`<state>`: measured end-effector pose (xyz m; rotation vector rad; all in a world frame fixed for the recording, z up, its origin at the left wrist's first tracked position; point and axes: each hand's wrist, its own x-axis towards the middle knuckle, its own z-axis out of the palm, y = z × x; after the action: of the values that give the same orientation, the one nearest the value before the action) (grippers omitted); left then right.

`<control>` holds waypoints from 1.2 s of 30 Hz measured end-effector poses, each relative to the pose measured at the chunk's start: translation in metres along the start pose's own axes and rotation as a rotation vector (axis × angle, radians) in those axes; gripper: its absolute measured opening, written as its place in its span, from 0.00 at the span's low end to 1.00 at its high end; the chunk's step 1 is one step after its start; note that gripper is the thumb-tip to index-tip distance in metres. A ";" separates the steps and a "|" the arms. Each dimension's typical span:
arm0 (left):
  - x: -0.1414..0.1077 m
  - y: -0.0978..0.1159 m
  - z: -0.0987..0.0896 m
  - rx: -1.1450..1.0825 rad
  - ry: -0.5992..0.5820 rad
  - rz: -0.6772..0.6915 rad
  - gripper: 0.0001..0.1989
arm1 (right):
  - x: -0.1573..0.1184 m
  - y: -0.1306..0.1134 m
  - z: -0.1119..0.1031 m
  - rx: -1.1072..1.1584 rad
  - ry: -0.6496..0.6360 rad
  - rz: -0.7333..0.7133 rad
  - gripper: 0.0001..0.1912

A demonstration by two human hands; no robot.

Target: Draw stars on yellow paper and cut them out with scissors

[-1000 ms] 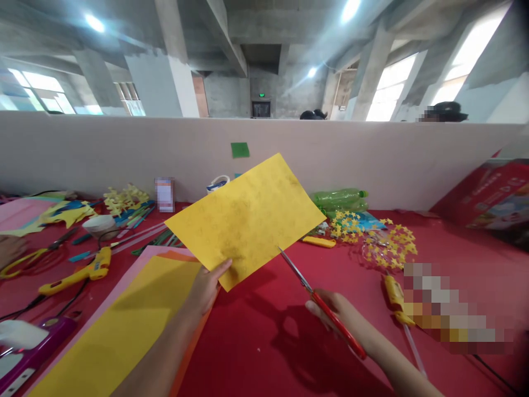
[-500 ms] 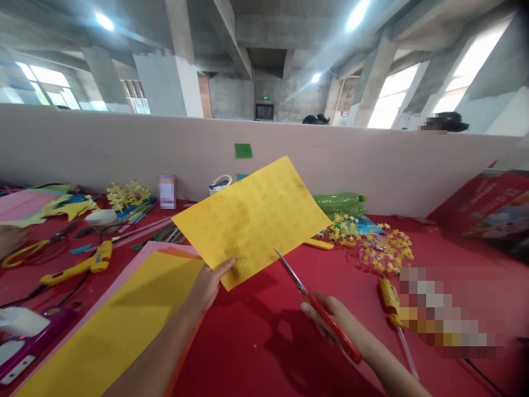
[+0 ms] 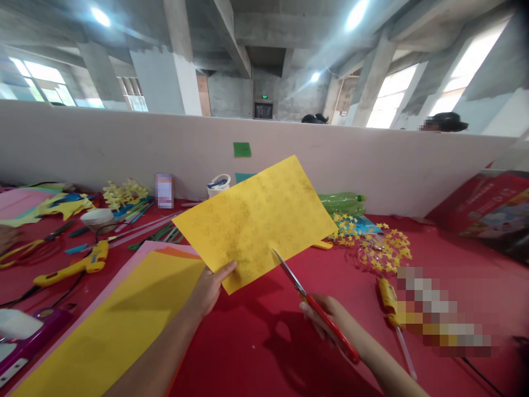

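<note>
My left hand (image 3: pixel 215 286) pinches the lower left corner of a yellow sheet (image 3: pixel 256 220), thumb on top, and holds it tilted above the table. Faint drawn shapes and darker smudges mark the sheet. In my right hand (image 3: pixel 330 320) are red-handled scissors (image 3: pixel 326 320). Their blades look closed or nearly closed, and the tips overlap the sheet's lower edge. Whether they cut into it I cannot tell. A larger yellow sheet (image 3: pixel 103 325) lies at the left over orange and pink ones.
Glue guns (image 3: pixel 97 256) lie left and right (image 3: pixel 388 298). A purple power strip (image 3: pixel 37 336) sits lower left. Yellow stars (image 3: pixel 384 248) and green bottles (image 3: pixel 343 203) stand behind my right hand. Another person's hand (image 3: pixel 8 237) shows at the left edge. A white partition (image 3: pixel 289 143) closes the back.
The held sheet has turned slightly, its right corner shifting right and down. The scissors' tips have moved slightly left over its lower edge. Both hands keep their hold.
</note>
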<state>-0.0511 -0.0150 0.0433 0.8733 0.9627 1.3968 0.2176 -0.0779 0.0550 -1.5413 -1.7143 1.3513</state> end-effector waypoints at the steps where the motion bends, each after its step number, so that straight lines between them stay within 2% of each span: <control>1: 0.000 0.001 0.000 0.009 0.001 -0.004 0.22 | 0.000 0.000 0.000 -0.001 0.004 0.009 0.21; 9: -0.001 0.004 0.001 0.103 0.021 0.010 0.21 | 0.005 0.004 0.003 0.030 0.019 0.057 0.24; 16: 0.001 -0.001 -0.002 0.022 0.003 -0.013 0.23 | 0.006 0.001 0.006 0.037 0.035 0.134 0.24; 22: 0.000 -0.003 -0.001 -0.006 -0.048 -0.026 0.25 | 0.004 0.003 0.006 0.053 -0.020 -0.015 0.23; 26: 0.000 -0.008 -0.003 0.027 -0.070 -0.021 0.25 | 0.004 0.006 0.006 0.043 -0.019 -0.041 0.25; 36: 0.001 -0.013 -0.004 0.014 -0.092 -0.031 0.29 | 0.008 0.008 0.011 0.111 0.034 0.089 0.23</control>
<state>-0.0500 -0.0148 0.0298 0.9220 0.9132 1.3134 0.2106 -0.0754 0.0412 -1.5852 -1.5404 1.4304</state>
